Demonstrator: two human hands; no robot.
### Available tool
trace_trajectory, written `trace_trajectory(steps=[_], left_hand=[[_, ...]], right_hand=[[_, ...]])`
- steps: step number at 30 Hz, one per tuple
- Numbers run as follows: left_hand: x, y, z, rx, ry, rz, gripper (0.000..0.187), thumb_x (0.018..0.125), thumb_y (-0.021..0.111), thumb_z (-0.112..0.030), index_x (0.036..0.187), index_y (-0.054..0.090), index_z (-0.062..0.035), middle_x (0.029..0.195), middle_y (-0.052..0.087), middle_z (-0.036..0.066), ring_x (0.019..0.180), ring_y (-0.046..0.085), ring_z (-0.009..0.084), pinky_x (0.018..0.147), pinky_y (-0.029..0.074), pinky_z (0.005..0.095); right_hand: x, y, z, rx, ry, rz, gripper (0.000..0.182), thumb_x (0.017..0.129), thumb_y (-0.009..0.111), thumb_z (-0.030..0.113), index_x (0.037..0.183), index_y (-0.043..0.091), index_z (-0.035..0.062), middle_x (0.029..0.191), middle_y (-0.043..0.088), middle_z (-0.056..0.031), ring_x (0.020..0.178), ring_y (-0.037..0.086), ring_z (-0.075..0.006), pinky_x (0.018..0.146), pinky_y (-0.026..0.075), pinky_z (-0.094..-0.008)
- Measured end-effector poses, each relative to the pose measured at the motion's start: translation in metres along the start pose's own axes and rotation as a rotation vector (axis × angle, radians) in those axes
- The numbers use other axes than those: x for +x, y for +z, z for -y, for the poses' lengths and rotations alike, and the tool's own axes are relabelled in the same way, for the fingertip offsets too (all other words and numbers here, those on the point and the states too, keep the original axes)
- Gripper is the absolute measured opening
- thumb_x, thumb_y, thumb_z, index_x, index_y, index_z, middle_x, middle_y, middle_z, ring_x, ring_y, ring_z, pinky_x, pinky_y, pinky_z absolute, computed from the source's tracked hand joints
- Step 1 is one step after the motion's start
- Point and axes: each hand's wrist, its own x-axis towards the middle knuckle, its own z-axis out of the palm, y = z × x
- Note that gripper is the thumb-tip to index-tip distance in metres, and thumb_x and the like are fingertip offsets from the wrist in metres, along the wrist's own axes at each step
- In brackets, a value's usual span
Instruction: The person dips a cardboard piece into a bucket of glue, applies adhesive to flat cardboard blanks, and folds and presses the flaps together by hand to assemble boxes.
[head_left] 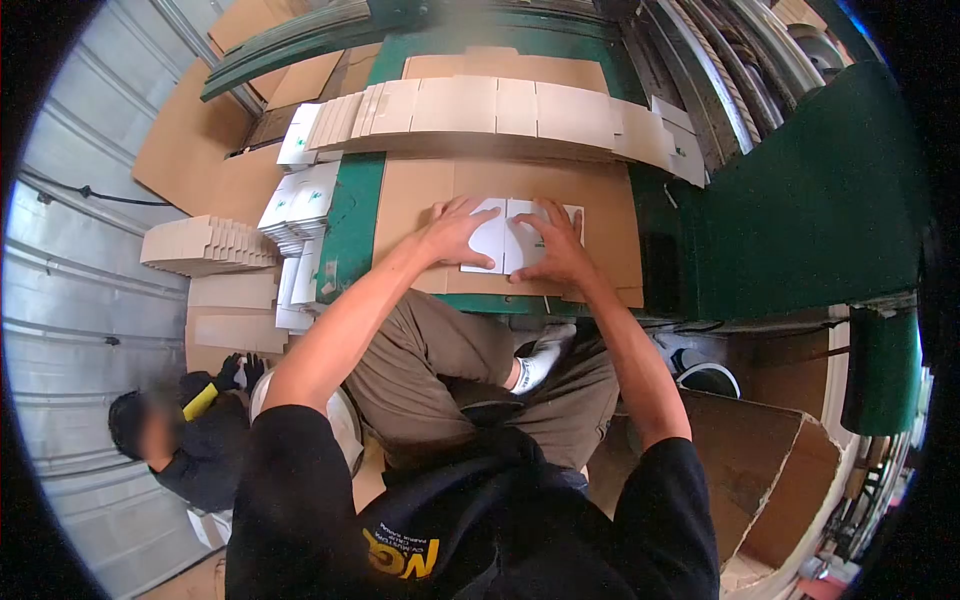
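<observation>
Two white carton panels, or a single creased one, lie on the brown cardboard sheet (420, 185) in front of me. My left hand (455, 235) grips the left part of the white carton (492, 240), its thumb on top near the lower edge. Over the right part curves my right hand (556, 245), fingers spread toward the far edge and thumb at the near edge. A small green print shows beside the right fingers. The palms hide the carton's outer sides.
A long row of flat brown carton blanks (460, 105) crosses the green machine table (350, 225). White carton stacks (300, 200) stand left. Another person (215, 430) wearing dark gloves sits lower left. A green machine cover (800, 215) and an open cardboard box (745, 450) are right.
</observation>
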Motion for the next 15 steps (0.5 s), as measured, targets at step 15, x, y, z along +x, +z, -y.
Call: trace_trajectory(steps=[15], left_hand=[[0.0023,-0.0067,-0.006,0.002,0.005,0.021,0.107,0.069,0.089,-0.055,0.159,0.045,-0.0167,0.17,0.029,0.018,0.156,0.024,0.0412,0.119,0.025,0.0607]], right_hand=[[0.0004,-0.0035,0.0043,-0.036,0.001,0.067,0.135,0.04,0.099,0.056,0.161,0.04,0.0389,0.165,0.029,-0.0249,0.157,0.015,-0.0471,0.12,-0.001,-0.076]])
